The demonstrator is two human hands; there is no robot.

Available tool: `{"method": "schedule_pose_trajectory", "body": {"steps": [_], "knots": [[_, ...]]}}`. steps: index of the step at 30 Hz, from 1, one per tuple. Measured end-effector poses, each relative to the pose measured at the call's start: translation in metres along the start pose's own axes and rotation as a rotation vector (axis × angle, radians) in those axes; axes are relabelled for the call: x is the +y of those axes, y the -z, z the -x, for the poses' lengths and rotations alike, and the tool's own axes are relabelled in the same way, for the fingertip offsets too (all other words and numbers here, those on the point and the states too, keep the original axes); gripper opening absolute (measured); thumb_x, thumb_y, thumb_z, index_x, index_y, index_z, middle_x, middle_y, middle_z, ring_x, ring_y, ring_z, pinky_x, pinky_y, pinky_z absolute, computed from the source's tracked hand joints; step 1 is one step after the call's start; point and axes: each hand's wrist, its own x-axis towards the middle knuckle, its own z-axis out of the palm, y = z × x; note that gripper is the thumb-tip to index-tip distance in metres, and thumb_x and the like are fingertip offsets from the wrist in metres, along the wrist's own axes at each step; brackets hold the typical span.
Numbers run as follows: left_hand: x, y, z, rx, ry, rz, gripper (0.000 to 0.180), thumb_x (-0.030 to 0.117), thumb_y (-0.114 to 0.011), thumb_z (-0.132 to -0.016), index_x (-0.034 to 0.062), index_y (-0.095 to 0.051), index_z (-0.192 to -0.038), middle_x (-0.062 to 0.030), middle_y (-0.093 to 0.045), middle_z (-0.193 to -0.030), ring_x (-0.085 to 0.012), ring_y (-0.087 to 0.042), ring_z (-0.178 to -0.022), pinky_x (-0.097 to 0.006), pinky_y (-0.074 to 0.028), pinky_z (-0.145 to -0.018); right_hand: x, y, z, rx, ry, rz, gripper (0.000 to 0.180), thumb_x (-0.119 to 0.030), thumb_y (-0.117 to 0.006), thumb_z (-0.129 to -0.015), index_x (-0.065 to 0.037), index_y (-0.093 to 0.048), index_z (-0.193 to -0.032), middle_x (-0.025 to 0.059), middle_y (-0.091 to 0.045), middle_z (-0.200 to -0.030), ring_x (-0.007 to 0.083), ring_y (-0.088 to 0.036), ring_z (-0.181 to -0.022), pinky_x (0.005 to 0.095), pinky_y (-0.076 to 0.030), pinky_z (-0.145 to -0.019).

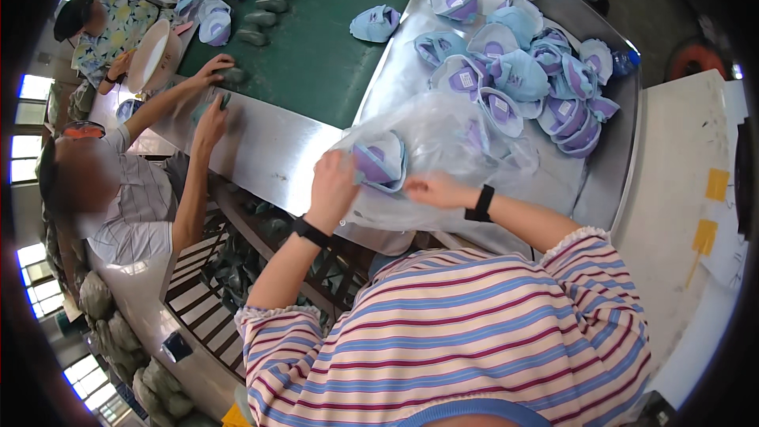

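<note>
A light-blue and purple shoe upper [382,163] lies in front of me on a clear plastic bag [451,150]. My left hand [334,183] is closed on the upper's left edge; the hand's own back hides its fingertips. Just right of the upper, my right hand [432,190] is above the plastic with its fingers curled together. Motion blur hides whatever they may pinch. Beyond the bag, many more blue and purple shoe uppers [518,75] are heaped on the metal tray table [387,103].
A green conveyor belt [324,55] runs ahead, carrying a lone shoe upper [375,24] and a row of dark shoe lasts [271,5]. At left a co-worker's hands [209,115] handle a last. A slatted rack [198,269] stands below. A blue-capped bottle [626,62] is at right.
</note>
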Motion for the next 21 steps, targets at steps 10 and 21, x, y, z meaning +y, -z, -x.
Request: {"method": "schedule_pose_trajectory", "body": {"steps": [10, 21], "knots": [[0.036, -0.052, -0.042, -0.339, 0.34, 0.234, 0.054, 0.022, -0.068, -0.063, 0.0016, -0.052, -0.11, -0.0105, -0.056, -0.109, -0.0259, -0.049, -0.107, -0.05, -0.037, -0.088, 0.052, 0.015, -0.009, 0.279, -0.14, 0.602, 0.046, -0.016, -0.054, -0.075, 0.001, -0.045, -0.117, 0.023, -0.052, -0.112, 0.0373, -0.048, -0.105, 0.04, -0.039, -0.089], [0.027, -0.003, -0.037, -0.039, 0.396, 2.04, 0.04, 0.013, -0.057, -0.085, -0.0002, -0.043, -0.121, -0.0086, -0.056, -0.11, -0.0171, -0.055, -0.097, -0.033, -0.044, -0.086, -0.061, 0.044, 0.014, 0.459, 0.078, -0.632, 0.069, -0.021, -0.06, -0.08, -0.008, -0.022, -0.137, 0.0126, -0.043, -0.121, 0.0199, -0.046, -0.109, 0.0322, -0.045, -0.08]]}}
